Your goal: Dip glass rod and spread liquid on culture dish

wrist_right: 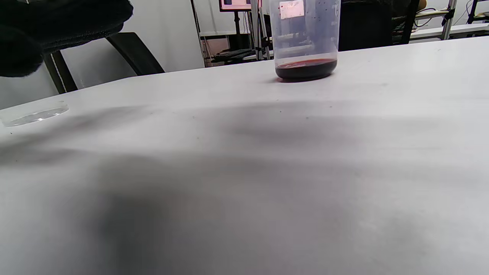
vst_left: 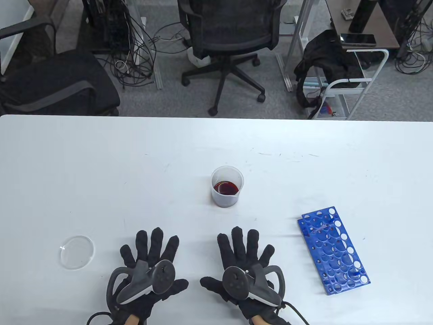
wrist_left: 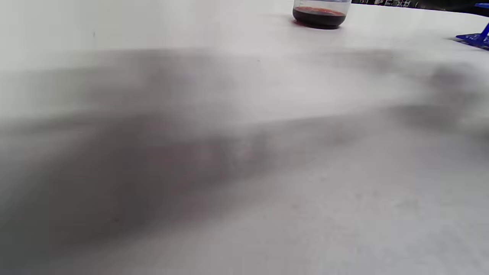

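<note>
A clear beaker (vst_left: 227,187) holding dark red liquid stands at the table's middle; it also shows in the left wrist view (wrist_left: 320,15) and the right wrist view (wrist_right: 305,42). An empty clear culture dish (vst_left: 77,252) lies at the near left, also seen in the right wrist view (wrist_right: 34,113). A thin clear piece, maybe the glass rod (vst_left: 319,228), lies across the top of the blue rack (vst_left: 333,248). My left hand (vst_left: 150,252) and right hand (vst_left: 243,252) rest flat on the table, fingers spread, holding nothing. A gloved finger (wrist_right: 57,26) shows in the right wrist view.
The blue rack with many holes lies flat at the near right; its corner shows in the left wrist view (wrist_left: 475,38). The white table's far edge (vst_left: 216,116) borders office chairs, cables and a cart on the floor behind.
</note>
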Demonstrator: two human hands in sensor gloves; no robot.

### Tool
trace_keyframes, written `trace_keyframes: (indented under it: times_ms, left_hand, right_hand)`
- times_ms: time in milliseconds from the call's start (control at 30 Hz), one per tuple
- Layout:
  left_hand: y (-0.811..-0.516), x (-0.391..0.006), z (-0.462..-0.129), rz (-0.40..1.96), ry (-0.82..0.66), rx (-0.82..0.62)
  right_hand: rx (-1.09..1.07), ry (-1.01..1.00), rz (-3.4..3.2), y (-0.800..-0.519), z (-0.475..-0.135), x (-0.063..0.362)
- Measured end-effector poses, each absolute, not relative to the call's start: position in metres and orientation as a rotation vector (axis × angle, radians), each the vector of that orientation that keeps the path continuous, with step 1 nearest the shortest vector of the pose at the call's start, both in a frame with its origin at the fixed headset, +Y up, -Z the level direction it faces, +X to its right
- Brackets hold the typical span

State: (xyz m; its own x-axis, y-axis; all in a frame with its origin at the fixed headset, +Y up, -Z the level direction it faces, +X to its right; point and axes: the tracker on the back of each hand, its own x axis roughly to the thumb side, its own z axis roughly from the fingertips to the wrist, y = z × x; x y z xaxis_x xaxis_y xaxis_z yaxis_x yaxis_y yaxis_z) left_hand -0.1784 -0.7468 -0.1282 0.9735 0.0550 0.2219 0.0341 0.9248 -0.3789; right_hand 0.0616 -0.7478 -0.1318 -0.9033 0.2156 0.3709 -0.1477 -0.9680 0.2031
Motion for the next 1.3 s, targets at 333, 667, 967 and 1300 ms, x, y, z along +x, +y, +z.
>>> trace_keyframes:
  times_ms: [333, 667, 967, 1300]
  left_hand:
    - [-0.743, -0.179, -0.127, 0.010, -0.232, -0.367]
    - [-0.744, -0.177, -0.127, -0.003, -0.234, -0.380]
    - [-0.739, -0.201, -0.136, 0.023, -0.135, -0.388]
    - [-0.723, -0.313, -0.154, 0.024, 0.237, -0.246]
  right_hand:
    - [0.612, 0.231, 2.883, -0.743, -0.130, 0.059]
    - [0.595, 0.248, 2.891, -0.743, -0.129, 0.059]
    - [0.581, 0.226, 2.870, -0.741, -0.127, 0.062]
    - [0.545, 0.231, 2.848, -0.740, -0.128, 0.068]
